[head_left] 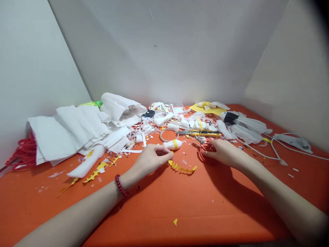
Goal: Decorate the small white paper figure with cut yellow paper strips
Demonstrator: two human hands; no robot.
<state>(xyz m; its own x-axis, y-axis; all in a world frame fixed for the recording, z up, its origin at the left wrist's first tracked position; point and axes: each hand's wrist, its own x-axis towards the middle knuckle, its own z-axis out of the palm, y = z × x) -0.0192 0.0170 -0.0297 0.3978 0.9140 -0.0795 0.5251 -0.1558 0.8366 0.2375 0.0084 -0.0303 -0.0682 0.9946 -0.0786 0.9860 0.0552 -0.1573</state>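
My left hand (154,159), with a dark red bead bracelet at the wrist, is closed in a pinch. A small bit of yellow paper shows at its fingertips. Just below them a jagged yellow paper strip (182,168) lies curved on the table. Behind the fingertips rests a white padded roll (172,144) with a yellow band around it. My right hand (222,152) is closed on the red handles of a pair of scissors (205,148), whose blades point away to the left. Part of the handles is hidden by the fingers.
Behind the hands lie a yellow utility knife (203,133), a wire coil (169,134) and scattered white scraps. White sheets (69,130) and red cord (23,152) are on the left. At right are white bundles (246,125) and a white cable (275,147).
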